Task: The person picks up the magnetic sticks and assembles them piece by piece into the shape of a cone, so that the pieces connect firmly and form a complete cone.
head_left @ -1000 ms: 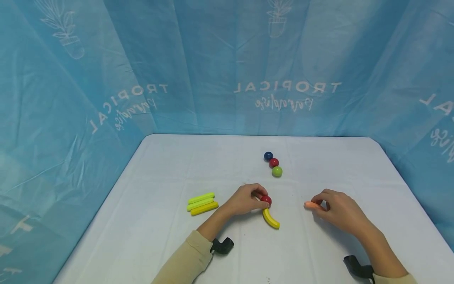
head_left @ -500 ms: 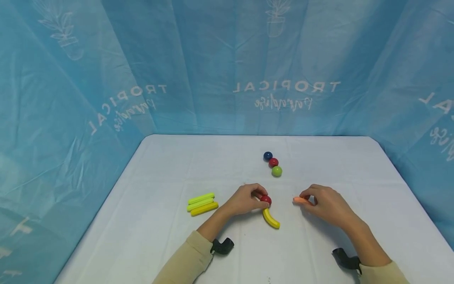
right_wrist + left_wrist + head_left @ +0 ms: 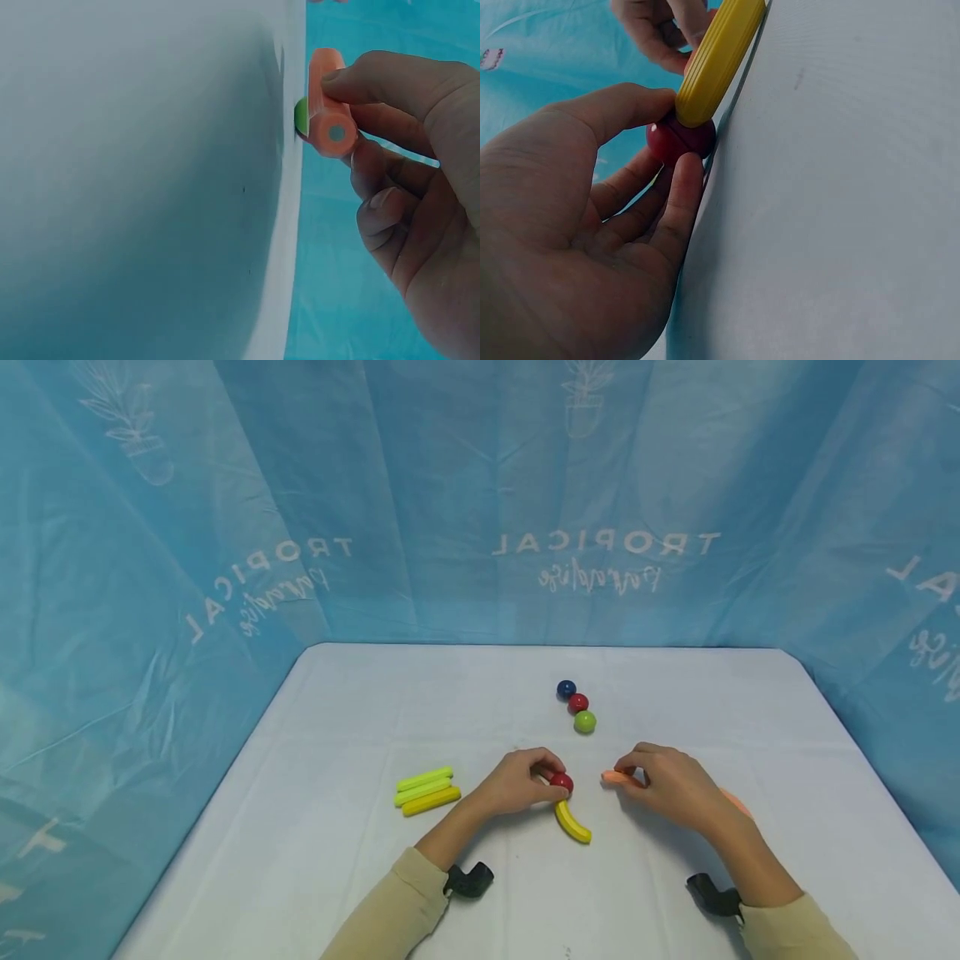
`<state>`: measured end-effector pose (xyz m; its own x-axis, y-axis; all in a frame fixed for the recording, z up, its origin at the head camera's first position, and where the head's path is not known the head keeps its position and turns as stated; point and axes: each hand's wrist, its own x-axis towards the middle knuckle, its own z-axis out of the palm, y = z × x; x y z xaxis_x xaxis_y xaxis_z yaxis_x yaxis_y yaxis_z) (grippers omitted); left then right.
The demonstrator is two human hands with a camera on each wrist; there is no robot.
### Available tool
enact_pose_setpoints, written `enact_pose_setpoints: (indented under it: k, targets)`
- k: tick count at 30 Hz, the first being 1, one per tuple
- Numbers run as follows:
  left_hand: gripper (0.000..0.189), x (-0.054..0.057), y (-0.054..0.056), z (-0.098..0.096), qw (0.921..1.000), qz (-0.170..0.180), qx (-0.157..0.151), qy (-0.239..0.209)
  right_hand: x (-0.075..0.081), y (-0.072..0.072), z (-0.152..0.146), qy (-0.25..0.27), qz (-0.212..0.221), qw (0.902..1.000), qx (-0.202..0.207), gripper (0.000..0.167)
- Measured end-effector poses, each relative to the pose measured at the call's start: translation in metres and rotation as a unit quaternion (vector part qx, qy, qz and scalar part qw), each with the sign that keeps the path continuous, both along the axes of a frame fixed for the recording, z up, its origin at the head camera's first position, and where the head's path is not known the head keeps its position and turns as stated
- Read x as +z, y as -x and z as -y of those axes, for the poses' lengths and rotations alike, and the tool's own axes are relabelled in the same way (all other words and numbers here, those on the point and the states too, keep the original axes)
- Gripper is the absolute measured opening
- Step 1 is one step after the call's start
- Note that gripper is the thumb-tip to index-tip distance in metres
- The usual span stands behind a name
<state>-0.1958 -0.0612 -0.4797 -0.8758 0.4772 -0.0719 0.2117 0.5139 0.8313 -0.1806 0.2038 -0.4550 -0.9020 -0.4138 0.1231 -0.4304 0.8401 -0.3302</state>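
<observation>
My left hand [image 3: 517, 783] pinches a shiny red ball [image 3: 562, 782] between thumb and fingers. One end of a yellow curved rod [image 3: 573, 823] meets that ball; in the left wrist view the ribbed yellow rod [image 3: 720, 64] rises from the red ball [image 3: 681, 141]. To the right of them, my right hand [image 3: 675, 785] holds a short orange rod [image 3: 617, 777] by thumb and fingers, pointing it toward the red ball with a gap between. The right wrist view shows a grey disc in the near end of the orange rod [image 3: 328, 105].
Behind the hands, a blue ball [image 3: 566, 690], another red ball [image 3: 577, 703] and a green ball [image 3: 585, 722] form a slanting row. Three yellow-green to yellow rods [image 3: 427, 790] lie by the left forearm. Another orange piece [image 3: 737, 802] shows partly behind the right wrist.
My right hand has moved left and slightly away from me with the orange rod, closer to the red ball. This uncovers another orange piece. My left hand stays in place.
</observation>
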Motion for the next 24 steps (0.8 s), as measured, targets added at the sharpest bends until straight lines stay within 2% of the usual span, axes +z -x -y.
enact_pose_setpoints:
  k: [8, 16, 24]
  targets:
    - [0.029, 0.002, -0.001, 0.001, 1.0, 0.001, 0.003, 0.001, 0.0, 0.004, 0.01, -0.004, -0.007, 0.9999, 0.013, 0.021]
    - [0.029, 0.001, 0.0, 0.001, 1.0, 0.001, 0.0, -0.006, 0.005, 0.008, 0.026, -0.005, 0.002, 0.9997, 0.022, 0.024]
    - [0.029, 0.0, 0.001, 0.001, 1.0, -0.001, -0.005, -0.008, 0.003, 0.011, 0.035, -0.009, 0.018, 0.9995, 0.025, 0.027]
